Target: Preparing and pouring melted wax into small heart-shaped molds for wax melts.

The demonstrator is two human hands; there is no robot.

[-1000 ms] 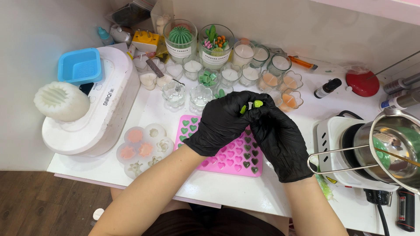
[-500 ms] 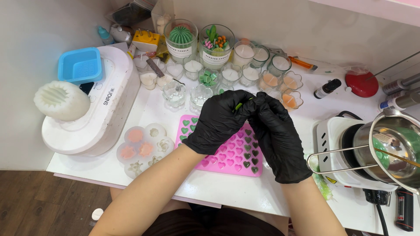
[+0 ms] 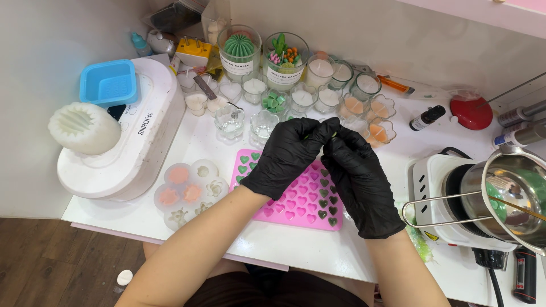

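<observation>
Both hands wear black gloves and meet fingertip to fingertip above the far end of a pink heart mould (image 3: 296, 207), which lies flat on the white table (image 3: 318, 250). The left hand (image 3: 284, 156) curls its fingers inward, and the right hand (image 3: 358, 182) does the same against it, so each grip is closed in a pinch; a thin sliver of green shows between the fingertips (too small to say what it is, or which hand has it). The mould holds several dark green hearts along its left and right edges, while most of its cavities sit bare and pink.

Just left of the mould rests a clear round mould (image 3: 190, 190) with orange and white shapes. Beyond the hands stand small glass candle cups (image 3: 230, 120) and two larger jars topped with cactus figures (image 3: 239, 48). At right, a metal pot (image 3: 515, 196) sits on a white hotplate (image 3: 432, 193).
</observation>
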